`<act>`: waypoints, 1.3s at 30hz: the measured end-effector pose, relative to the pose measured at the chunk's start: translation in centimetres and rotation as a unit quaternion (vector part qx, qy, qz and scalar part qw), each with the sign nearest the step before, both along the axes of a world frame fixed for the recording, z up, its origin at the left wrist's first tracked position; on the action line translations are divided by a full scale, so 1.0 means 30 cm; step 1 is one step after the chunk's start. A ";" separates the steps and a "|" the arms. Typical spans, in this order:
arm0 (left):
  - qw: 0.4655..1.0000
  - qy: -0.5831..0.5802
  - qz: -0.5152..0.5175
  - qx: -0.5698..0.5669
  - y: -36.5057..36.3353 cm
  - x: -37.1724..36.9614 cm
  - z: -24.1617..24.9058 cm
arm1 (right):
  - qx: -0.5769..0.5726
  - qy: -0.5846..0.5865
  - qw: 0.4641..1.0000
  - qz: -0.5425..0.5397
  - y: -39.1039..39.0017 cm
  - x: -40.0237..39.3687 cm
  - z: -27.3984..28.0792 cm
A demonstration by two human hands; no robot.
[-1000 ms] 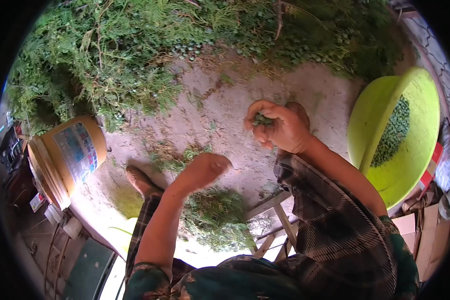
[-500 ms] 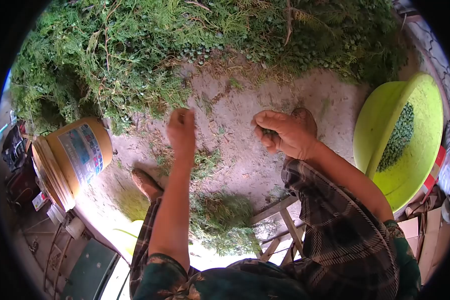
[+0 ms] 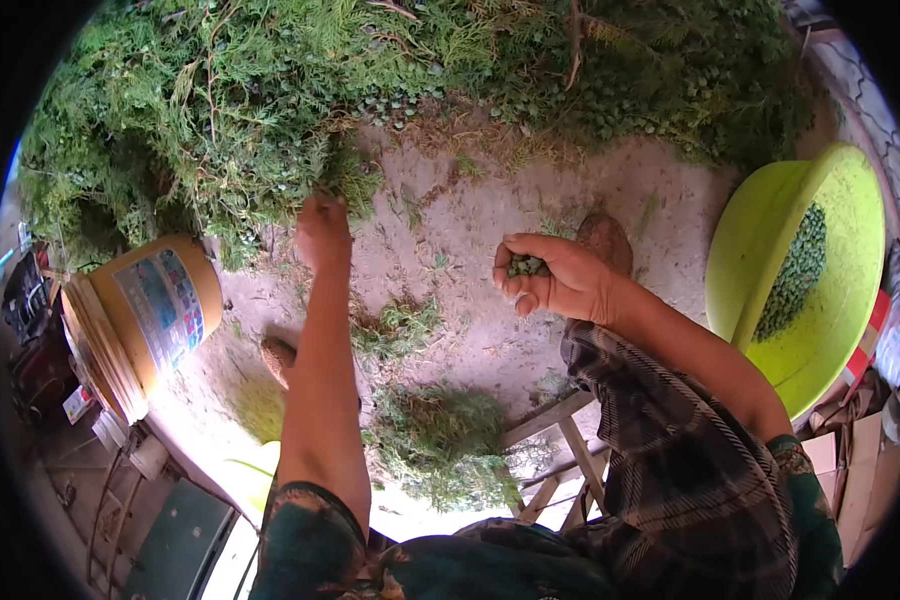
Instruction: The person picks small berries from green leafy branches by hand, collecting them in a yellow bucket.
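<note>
My right hand (image 3: 565,275) is curled around a small heap of green berry-like cones (image 3: 526,265), which shows between the fingers and palm. My left hand (image 3: 323,235) reaches to the lower edge of the pile of evergreen branches (image 3: 250,130). Its fingers are drawn together at the foliage; what they pinch, if anything, is too small to make out. More green cones (image 3: 798,275) lie in the yellow-green basin (image 3: 725,260) to the right. Clusters of similar cones still hang among the branches.
A tan bucket (image 3: 210,290) with a printed label lies tilted at the left. Loose sprigs (image 3: 440,430) are on the concrete floor (image 3: 510,350) between my feet. A wooden frame (image 3: 580,450) stands near my knee, and cardboard (image 3: 860,470) is at the lower right.
My left hand has moved left and slightly up to the edge of the branches. My right hand has shifted slightly and loosened, so the cones in it show more.
</note>
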State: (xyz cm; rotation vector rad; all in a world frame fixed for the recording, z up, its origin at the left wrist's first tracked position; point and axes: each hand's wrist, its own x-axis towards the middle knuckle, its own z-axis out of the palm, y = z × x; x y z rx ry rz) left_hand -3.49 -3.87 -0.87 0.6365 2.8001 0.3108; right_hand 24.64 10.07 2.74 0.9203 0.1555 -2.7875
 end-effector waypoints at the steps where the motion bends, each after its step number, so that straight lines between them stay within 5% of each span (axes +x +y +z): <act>1: 0.997 0.007 0.003 0.077 -0.051 0.019 -0.054 | 0.002 0.001 1.000 0.002 -0.003 0.004 -0.001; 3: 0.969 -0.080 0.086 0.219 -0.079 0.071 -0.049 | 0.011 -0.006 1.000 0.001 -0.004 0.007 -0.009; 6: 0.911 -0.214 0.213 0.280 -0.093 0.136 0.012 | 0.019 -0.013 1.000 0.002 -0.005 0.015 -0.012; 9: 0.863 -0.298 0.227 0.339 -0.100 0.168 0.050 | 0.033 -0.023 0.999 0.001 -0.001 0.008 -0.013; 13: 0.885 -0.334 0.158 0.285 -0.131 0.218 0.058 | 0.068 -0.059 0.996 0.018 -0.005 -0.015 0.010; 16: 0.822 -0.415 0.214 0.325 -0.114 0.263 0.094 | 0.073 -0.023 0.996 0.051 0.006 -0.013 0.017; 18: 0.735 -0.515 0.226 0.379 -0.085 0.303 0.142 | 0.127 -0.049 0.988 0.069 -0.005 -0.031 0.056; 23: 0.641 -0.616 0.214 0.404 -0.039 0.382 0.223 | 0.213 -0.030 0.972 0.095 -0.020 -0.054 0.080; 30: 0.629 -0.631 0.231 0.392 0.006 0.462 0.278 | 0.281 -0.040 0.959 0.015 -0.009 -0.068 0.134; 32: 0.694 -0.605 0.192 0.340 0.013 0.472 0.293 | 0.305 -0.047 0.951 -0.004 0.006 -0.073 0.133; 34: 0.700 -0.605 0.177 0.335 0.014 0.473 0.298 | 0.490 -0.012 0.872 0.018 0.012 -0.075 0.117; 39: 0.727 -0.597 0.153 0.302 0.031 0.464 0.326 | 0.492 0.034 0.869 0.033 0.006 -0.067 0.074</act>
